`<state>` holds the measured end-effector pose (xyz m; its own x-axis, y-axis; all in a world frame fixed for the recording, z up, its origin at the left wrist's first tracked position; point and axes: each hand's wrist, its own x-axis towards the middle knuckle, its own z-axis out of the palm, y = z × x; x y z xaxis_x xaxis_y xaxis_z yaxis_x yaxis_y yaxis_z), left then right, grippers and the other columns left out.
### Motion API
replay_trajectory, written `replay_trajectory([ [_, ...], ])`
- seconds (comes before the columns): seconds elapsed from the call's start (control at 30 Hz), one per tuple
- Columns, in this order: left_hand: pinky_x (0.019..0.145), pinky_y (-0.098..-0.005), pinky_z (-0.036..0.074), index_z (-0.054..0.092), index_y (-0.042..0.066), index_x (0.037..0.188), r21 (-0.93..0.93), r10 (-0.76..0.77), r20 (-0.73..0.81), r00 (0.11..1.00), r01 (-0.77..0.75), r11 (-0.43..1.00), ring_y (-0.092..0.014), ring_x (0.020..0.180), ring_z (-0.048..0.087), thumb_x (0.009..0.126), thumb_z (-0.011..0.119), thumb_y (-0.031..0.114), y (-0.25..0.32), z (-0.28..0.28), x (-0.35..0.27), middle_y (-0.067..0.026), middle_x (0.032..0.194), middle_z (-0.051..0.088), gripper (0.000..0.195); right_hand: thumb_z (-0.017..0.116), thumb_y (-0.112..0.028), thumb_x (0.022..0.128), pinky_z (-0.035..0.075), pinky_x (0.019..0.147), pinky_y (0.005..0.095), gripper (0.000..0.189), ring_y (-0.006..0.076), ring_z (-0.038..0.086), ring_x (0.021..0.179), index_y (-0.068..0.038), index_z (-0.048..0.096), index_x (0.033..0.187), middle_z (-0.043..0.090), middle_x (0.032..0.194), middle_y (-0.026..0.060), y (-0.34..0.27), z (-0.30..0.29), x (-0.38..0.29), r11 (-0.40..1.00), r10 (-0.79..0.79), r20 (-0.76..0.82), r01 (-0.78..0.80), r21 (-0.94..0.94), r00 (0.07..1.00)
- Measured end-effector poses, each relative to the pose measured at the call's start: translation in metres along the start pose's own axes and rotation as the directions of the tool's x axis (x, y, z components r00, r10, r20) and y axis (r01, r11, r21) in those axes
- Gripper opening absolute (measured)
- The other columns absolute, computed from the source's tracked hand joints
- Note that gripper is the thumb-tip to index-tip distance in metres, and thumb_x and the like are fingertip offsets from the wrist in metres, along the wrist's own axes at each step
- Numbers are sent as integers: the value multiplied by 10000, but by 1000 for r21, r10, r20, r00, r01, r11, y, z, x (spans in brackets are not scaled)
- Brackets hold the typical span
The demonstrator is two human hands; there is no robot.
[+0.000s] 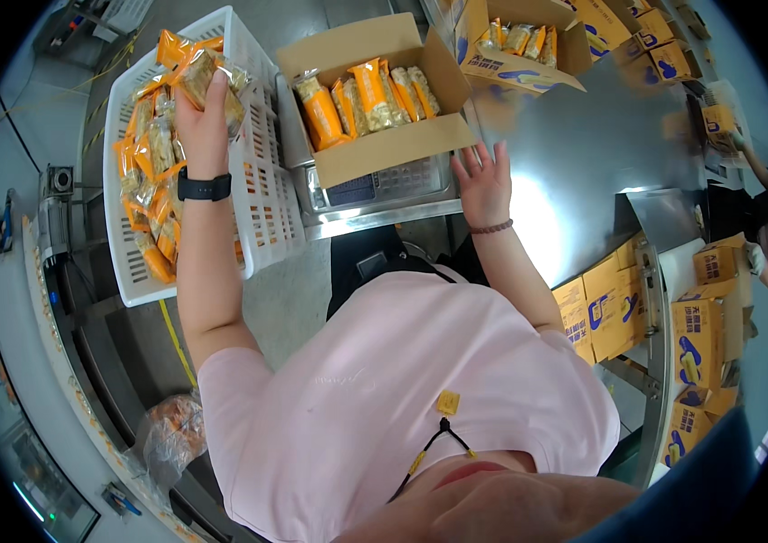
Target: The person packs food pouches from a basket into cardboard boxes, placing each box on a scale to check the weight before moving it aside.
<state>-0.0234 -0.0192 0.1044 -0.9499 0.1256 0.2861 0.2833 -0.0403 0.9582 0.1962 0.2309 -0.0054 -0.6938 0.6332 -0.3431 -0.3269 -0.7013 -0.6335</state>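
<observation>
My left hand (206, 129) is over a white plastic crate (268, 197) heaped with orange-and-clear wrapped snack bars (160, 149). It grips a wrapped snack bar (197, 75); other bars lie close against it, and I cannot tell whether it holds more than one. An open cardboard box (394, 149) rests on a scale (384, 186) to the right of the crate, with several wrapped bars (370, 95) standing in a row inside. Near the box's front right corner is my right hand (485, 180), fingers spread, holding nothing; whether its fingertips touch the flap is unclear.
A second open box (519, 68) with bars stands on the steel table (594, 136) at the back. Printed cartons (604, 309) are stacked at the right, beyond the table edge. Another person (764, 203) works at the far right. A clear plastic bag (173, 434) lies lower left.
</observation>
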Motion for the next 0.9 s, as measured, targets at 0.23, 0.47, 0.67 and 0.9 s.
replay_trajectory([
  [0.23, 797, -261, 406, 456, 3, 1111, 62, 57, 6, 998, -57, 996, -131, 915, 514, 815, 591, 170, -3, 2, -2, -68, 1029, 548, 365, 540, -297, 842, 344, 913, 430, 387, 206, 440, 1085, -83, 431, 1146, 495, 1112, 83, 15, 50, -6, 954, 300, 126, -301, -12, 946],
  [0.47, 795, -261, 409, 466, 14, 1119, 164, 60, 70, 996, -71, 984, -133, 915, 524, 817, 588, 165, -30, 7, 8, -66, 1026, 560, 359, 513, -92, 848, 474, 803, 383, 287, 236, 537, 961, -27, 439, 1117, 522, 1056, 105, 10, 33, 15, 953, 286, 116, -295, 65, 951],
  [0.67, 781, -256, 417, 485, 21, 1123, 82, -99, -22, 995, 100, 992, -128, 912, 526, 822, 587, 215, -18, -26, 19, -67, 1028, 563, 372, 524, -64, 815, 475, 795, 362, 272, 211, 549, 949, -45, 468, 1081, 551, 1015, 84, -58, -39, -22, 988, -46, -82, 58, 142, 996],
  [0.9, 919, -386, 339, 433, 23, 1201, 945, 58, -64, 996, 41, 324, -344, 1116, 406, 777, 547, 372, 23, -119, -3, -219, 1213, 402, 561, 481, 38, 735, 488, 709, 337, 233, 235, 555, 803, 17, 456, 966, 530, 912, 109, -63, -67, 66, 994, -75, -159, 87, 72, 984],
])
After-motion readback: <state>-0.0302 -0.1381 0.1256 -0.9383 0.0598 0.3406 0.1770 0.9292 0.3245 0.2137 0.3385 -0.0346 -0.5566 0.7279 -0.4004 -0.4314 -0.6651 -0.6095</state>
